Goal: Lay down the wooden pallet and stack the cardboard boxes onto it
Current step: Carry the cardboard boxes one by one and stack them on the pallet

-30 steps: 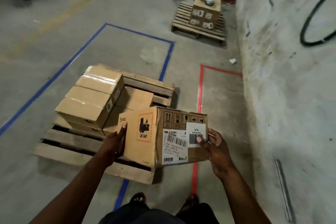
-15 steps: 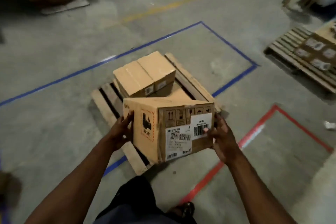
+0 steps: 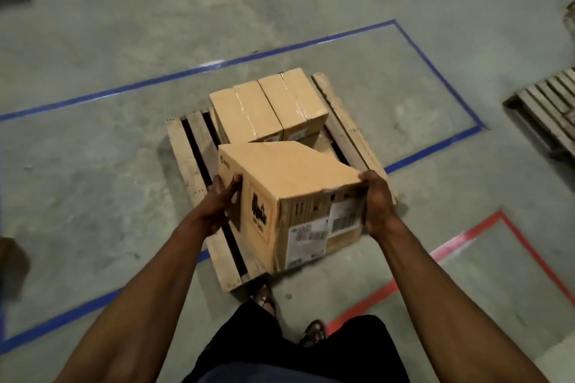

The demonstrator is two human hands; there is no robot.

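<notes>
We find the carried cardboard box point(image 3: 289, 196) at the centre of the frame, tilted and held over the near part of the wooden pallet point(image 3: 189, 165), with the left hand point(image 3: 222, 199) pressed against its left face and the right hand point(image 3: 375, 200) curled over its right top edge, fingers gripping it on both sides. The pallet lies flat on the concrete floor point(image 3: 93, 180) inside the blue tape outline point(image 3: 217, 67), with stacked boxes point(image 3: 269, 104) on its far half, so we judge the stacking step in hand. The next move, in our judgement, calls for levelling the box and setting it squarely beside that stack.
</notes>
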